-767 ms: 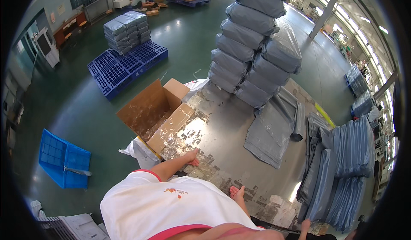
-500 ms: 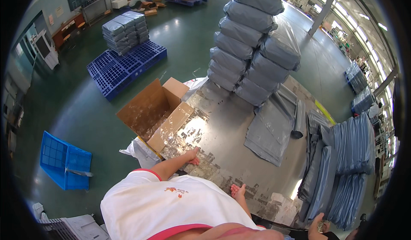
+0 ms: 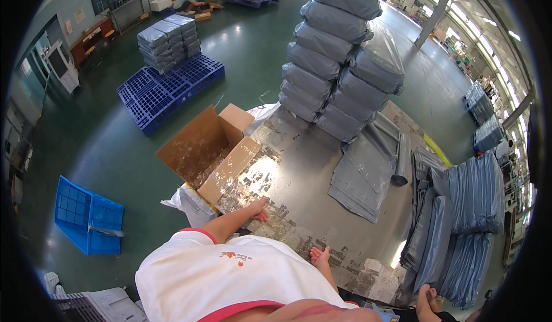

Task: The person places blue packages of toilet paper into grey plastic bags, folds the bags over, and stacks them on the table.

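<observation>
Green-painted warehouse floor spreads around a scuffed metal worktable (image 3: 322, 172), its top patched with worn tape and glare. Both hands rest on that bare metal, holding nothing. The left hand (image 3: 257, 208) lies flat near the table's left edge, fingers together, just beside the flap of an open cardboard box (image 3: 204, 149) that sits at the table's corner. The right hand (image 3: 319, 256) is closer to the body, fingers loosely together, palm down as far as can be seen. By this posture the work looks paused between items; reaching anything would call for a stretch forward to the flat grey poly bags (image 3: 368, 172) lying mid-table, well apart from both hands. Behind them rises a tall stack of filled grey parcels (image 3: 339, 52). On the floor sit 1 blue pallet (image 3: 167, 89) carrying more parcels and a blue crate (image 3: 86, 215).
</observation>
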`<control>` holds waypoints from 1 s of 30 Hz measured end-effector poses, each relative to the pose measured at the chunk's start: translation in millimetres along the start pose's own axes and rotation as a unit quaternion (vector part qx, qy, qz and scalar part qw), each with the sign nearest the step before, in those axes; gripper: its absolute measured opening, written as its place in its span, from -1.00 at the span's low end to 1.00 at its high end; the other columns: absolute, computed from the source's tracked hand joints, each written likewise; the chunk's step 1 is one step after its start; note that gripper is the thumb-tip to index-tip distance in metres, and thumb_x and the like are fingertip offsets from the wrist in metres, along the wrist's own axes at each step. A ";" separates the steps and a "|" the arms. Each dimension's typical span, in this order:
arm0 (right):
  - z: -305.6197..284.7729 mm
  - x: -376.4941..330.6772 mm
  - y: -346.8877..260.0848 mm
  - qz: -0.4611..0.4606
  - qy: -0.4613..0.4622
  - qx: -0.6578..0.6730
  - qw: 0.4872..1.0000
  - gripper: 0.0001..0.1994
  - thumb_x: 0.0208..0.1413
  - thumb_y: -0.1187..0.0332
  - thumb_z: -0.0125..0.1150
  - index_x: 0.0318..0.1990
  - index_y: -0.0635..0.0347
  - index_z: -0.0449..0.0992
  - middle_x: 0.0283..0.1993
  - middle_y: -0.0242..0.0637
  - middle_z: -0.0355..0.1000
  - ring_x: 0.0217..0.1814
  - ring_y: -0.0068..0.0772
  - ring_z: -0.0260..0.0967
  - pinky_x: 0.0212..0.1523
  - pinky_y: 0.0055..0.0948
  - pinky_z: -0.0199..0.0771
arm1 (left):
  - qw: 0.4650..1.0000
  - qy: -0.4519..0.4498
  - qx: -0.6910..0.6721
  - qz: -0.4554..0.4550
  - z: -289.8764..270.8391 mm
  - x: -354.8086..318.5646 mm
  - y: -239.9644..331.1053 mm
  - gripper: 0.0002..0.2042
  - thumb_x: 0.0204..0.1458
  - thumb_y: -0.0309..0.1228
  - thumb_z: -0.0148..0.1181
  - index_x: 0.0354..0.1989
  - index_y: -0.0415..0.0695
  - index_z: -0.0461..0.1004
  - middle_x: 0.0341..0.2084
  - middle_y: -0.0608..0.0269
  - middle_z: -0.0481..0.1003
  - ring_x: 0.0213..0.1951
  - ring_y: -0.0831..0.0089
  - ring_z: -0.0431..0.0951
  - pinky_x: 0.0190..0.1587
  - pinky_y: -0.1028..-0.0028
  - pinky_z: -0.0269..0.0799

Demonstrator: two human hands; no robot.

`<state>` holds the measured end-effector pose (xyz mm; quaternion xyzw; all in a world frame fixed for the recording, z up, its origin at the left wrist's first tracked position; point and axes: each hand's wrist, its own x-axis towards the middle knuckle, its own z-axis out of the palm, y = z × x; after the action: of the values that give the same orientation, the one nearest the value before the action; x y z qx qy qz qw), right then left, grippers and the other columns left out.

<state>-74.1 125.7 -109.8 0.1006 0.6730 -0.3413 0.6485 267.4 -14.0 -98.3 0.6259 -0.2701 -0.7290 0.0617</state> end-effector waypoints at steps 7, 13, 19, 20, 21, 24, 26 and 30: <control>-2.4 4.4 0.2 0.006 -0.002 -0.002 1.000 -0.25 -0.19 -0.31 -0.55 -0.48 0.24 0.40 -0.59 -0.32 0.37 -0.68 -0.46 0.27 -0.77 -0.61 0.13 | 1.000 -0.002 -0.001 0.010 0.1 -3.7 0.5 -0.24 -0.13 0.16 -0.58 -0.59 -0.37 0.40 -0.71 0.05 0.43 -0.85 0.49 0.32 -0.90 0.65 0.03; -3.4 5.5 1.2 0.004 -0.009 -0.005 1.000 -0.24 -0.19 -0.31 -0.56 -0.46 0.24 0.40 -0.59 -0.32 0.38 -0.69 -0.46 0.27 -0.77 -0.61 0.12 | 1.000 -0.003 -0.003 0.008 0.6 -8.4 2.3 -0.24 -0.13 0.16 -0.57 -0.60 -0.37 0.39 -0.72 0.07 0.42 -0.86 0.50 0.31 -0.91 0.66 0.03; -2.5 3.5 0.7 0.003 -0.004 -0.008 1.000 -0.23 -0.19 -0.31 -0.57 -0.46 0.24 0.41 -0.58 -0.32 0.38 -0.69 -0.47 0.27 -0.76 -0.61 0.12 | 1.000 -0.004 0.005 0.005 -0.3 -9.2 3.2 -0.24 -0.13 0.16 -0.56 -0.59 -0.37 0.39 -0.72 0.06 0.42 -0.85 0.50 0.31 -0.91 0.66 0.03; -2.5 3.7 1.1 0.004 -0.004 -0.008 1.000 -0.23 -0.19 -0.31 -0.57 -0.46 0.24 0.41 -0.58 -0.32 0.38 -0.68 -0.47 0.27 -0.75 -0.61 0.13 | 1.000 -0.004 0.005 0.007 -0.2 -8.9 2.7 -0.24 -0.12 0.16 -0.57 -0.59 -0.37 0.39 -0.72 0.07 0.42 -0.85 0.50 0.31 -0.91 0.66 0.03; -2.4 3.6 1.2 0.003 -0.003 -0.008 1.000 -0.23 -0.19 -0.31 -0.57 -0.46 0.24 0.41 -0.59 -0.32 0.38 -0.68 -0.47 0.27 -0.75 -0.61 0.13 | 1.000 -0.003 0.005 0.009 0.1 -9.3 2.9 -0.24 -0.12 0.16 -0.57 -0.59 -0.37 0.39 -0.72 0.07 0.42 -0.85 0.50 0.31 -0.91 0.66 0.03; -1.8 2.9 1.3 0.001 0.000 -0.008 1.000 -0.23 -0.19 -0.31 -0.57 -0.47 0.24 0.41 -0.59 -0.32 0.38 -0.68 -0.47 0.27 -0.75 -0.60 0.13 | 1.000 -0.007 0.009 0.015 -0.1 -10.9 3.4 -0.25 -0.12 0.15 -0.57 -0.58 -0.37 0.39 -0.72 0.07 0.42 -0.85 0.50 0.31 -0.91 0.66 0.03; -0.9 2.2 0.9 0.002 0.002 -0.007 1.000 -0.23 -0.19 -0.31 -0.57 -0.48 0.24 0.42 -0.59 -0.32 0.38 -0.68 -0.47 0.27 -0.75 -0.60 0.13 | 1.000 -0.008 0.012 0.012 -0.9 -8.0 2.1 -0.25 -0.12 0.15 -0.57 -0.58 -0.36 0.40 -0.72 0.07 0.42 -0.85 0.51 0.31 -0.90 0.65 0.03; -0.6 1.3 0.2 0.003 0.002 -0.007 1.000 -0.24 -0.19 -0.31 -0.57 -0.48 0.24 0.42 -0.59 -0.32 0.38 -0.68 -0.47 0.27 -0.76 -0.60 0.13 | 1.000 -0.009 0.013 0.000 -0.3 -7.4 3.3 -0.25 -0.11 0.15 -0.59 -0.58 -0.35 0.40 -0.71 0.08 0.43 -0.84 0.52 0.32 -0.89 0.65 0.03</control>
<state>-74.6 125.9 -111.1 0.0988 0.6761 -0.3346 0.6490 268.4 -13.7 -90.3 0.6201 -0.2801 -0.7311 0.0505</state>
